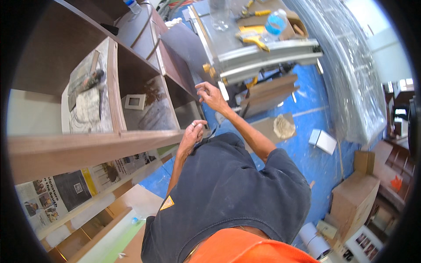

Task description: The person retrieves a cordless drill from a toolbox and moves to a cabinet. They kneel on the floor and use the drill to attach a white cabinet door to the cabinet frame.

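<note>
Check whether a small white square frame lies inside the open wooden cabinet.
Yes, a white square frame lies flat on a panel inside the wooden cabinet, between its dividers.

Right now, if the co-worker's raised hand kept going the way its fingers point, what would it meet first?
Probably the dark side panel of the wooden cabinet, just beyond the raised hand. Depth is unclear, so there may be a gap between them.

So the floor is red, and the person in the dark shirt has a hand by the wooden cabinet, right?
Not quite. The floor is blue, not red, as the head view shows. The rest is right: the person in the dark shirt has a hand by the wooden cabinet.
</note>
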### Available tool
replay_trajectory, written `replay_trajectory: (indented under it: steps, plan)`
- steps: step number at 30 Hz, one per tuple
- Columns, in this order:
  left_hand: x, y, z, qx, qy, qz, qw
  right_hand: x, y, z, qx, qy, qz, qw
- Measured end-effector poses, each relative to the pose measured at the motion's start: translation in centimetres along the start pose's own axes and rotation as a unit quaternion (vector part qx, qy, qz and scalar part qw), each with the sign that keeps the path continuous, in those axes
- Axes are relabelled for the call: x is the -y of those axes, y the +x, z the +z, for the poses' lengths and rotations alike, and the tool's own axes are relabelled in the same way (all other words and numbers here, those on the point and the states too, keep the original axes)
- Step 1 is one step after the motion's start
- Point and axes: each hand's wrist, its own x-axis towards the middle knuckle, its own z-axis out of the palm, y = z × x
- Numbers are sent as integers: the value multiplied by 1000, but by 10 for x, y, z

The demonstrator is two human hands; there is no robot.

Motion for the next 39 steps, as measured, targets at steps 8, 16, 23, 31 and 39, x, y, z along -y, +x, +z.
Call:
replay_trajectory:
  steps: [8,16,23,31,39]
  plan:
    - [72,-97,-11,44,63,-4,997,-47,-161,34,-93,-67,44,992]
    - [115,-164,6,134,-97,-36,986,-66,-328,57,-86,-137,115,980]
    - [190,-153,-48,-9,-42,-13,999,-60,-373,37,-70,-288,72,952]
    - [349,-245,-147,-136,231,-96,959,-73,-447,14,-19,-359,91,929]
    - [503,-349,-70,-251,137,-174,942,-127,-584,-68,31,-360,123,924]
